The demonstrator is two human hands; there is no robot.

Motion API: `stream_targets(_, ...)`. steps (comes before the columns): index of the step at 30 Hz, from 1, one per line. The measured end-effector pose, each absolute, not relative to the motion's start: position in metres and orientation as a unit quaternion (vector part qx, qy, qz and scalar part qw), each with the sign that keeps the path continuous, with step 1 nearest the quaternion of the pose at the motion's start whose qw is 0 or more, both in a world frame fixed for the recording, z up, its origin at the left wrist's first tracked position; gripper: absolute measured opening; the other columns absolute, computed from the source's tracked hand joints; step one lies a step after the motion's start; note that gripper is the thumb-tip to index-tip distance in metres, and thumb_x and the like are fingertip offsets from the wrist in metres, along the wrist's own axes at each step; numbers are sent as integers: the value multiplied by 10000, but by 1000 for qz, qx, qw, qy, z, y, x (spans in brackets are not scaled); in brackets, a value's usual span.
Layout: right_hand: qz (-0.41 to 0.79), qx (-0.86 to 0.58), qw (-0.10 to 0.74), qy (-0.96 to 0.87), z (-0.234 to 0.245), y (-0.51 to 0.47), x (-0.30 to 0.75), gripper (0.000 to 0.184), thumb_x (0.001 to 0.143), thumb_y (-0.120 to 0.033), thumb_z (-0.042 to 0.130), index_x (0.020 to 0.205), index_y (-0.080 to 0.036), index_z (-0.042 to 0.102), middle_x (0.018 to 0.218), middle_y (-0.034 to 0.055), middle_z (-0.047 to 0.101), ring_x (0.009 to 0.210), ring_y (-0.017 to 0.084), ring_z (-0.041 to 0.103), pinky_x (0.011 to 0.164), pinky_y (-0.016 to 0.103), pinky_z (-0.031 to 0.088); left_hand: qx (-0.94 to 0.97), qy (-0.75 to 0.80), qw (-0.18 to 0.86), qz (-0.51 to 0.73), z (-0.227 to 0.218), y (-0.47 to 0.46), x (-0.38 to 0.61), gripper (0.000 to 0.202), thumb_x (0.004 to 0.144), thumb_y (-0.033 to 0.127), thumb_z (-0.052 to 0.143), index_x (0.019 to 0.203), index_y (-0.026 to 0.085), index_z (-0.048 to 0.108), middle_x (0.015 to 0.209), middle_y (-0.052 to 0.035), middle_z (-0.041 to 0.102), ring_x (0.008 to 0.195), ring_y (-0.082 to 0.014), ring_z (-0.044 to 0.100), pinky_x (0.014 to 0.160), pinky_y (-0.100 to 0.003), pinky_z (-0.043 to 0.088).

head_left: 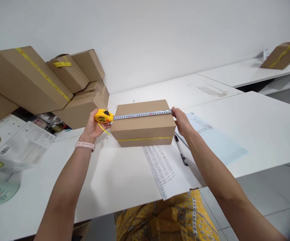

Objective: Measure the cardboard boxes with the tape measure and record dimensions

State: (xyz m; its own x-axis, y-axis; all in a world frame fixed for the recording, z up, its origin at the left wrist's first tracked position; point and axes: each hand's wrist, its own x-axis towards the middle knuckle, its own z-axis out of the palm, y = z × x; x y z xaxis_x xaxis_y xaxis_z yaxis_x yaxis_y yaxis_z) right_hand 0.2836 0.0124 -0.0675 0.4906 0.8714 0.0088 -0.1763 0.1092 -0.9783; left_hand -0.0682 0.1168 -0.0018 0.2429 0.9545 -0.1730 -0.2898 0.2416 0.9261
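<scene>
A small cardboard box (145,129) with a yellow tape line along its front sits on the white table (114,180). My left hand (94,126) is closed round a yellow tape measure case (104,116) at the box's left edge. The white tape blade (142,115) runs across the box top. My right hand (181,121) pinches the blade's end at the box's right edge. A pink band is on my left wrist.
A stack of taped cardboard boxes (46,83) fills the table's back left, with white printed packages (14,144) in front. A printed sheet (162,167) and a black pen (180,150) lie beside the box. Another box (280,55) rests on the far right table.
</scene>
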Motion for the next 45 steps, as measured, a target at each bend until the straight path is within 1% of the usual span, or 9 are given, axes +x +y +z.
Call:
stream_targets(5,432,-566,610,-347,-59,18,305,424,785,-586,750,731,-237,516,724,-27,511,671,147,478,563,283,369,411,392,673,473,-10,67,-77,383,895,458,642,1084,128,690,905,-115,781,576,-189,678,669,-389,645)
stream_targets(9,427,-582,571,-392,-54,20,315,437,763,-586,792,747,-234,536,723,-33,543,659,133,485,558,265,358,418,405,661,473,-7,55,-80,350,911,443,631,1041,126,700,984,-133,787,626,-187,704,730,-401,668)
stream_targets(15,369,-608,571,-411,-47,23,311,327,725,-470,820,747,-223,607,782,-4,627,678,133,529,552,259,387,421,447,640,462,7,57,-85,290,930,386,615,1029,124,695,992,-125,784,792,-256,764,740,-463,673)
stream_targets(18,359,-622,563,-409,-41,23,307,287,703,-435,826,714,-228,627,758,13,631,658,145,519,498,259,371,405,468,628,472,9,54,-97,304,918,404,645,1017,122,694,938,-129,788,737,-243,762,727,-437,669)
stream_targets(22,356,-653,543,-389,-33,19,301,238,721,-374,817,677,-219,641,736,14,604,613,128,469,443,251,307,379,493,633,462,6,53,-112,365,946,459,601,986,108,694,822,-124,780,538,-184,691,675,-402,658)
stream_targets(27,345,-658,546,-387,-34,18,301,253,738,-385,809,650,-208,651,710,19,609,607,135,484,473,274,345,404,468,639,457,4,56,-116,347,968,416,566,1033,102,699,846,-132,783,549,-190,696,667,-400,658)
stream_targets(32,324,-685,509,-409,-28,14,299,312,782,-420,785,608,-204,643,595,5,541,535,133,423,483,314,332,424,465,640,440,2,60,-112,365,970,445,561,1020,111,701,802,-122,776,431,-148,613,656,-415,656)
stream_targets(38,316,-692,498,-416,-19,8,294,334,796,-391,780,560,-210,628,577,2,507,527,121,388,457,298,296,438,474,634,426,2,69,-113,390,927,496,622,991,118,696,739,-100,757,435,-141,605,648,-385,653)
stream_targets(45,298,-684,486,-455,-30,14,300,337,794,-456,750,582,-221,632,565,7,519,544,145,421,484,303,299,436,483,634,418,1,73,-113,412,933,505,610,1027,112,690,766,-71,760,513,-138,644,687,-341,631)
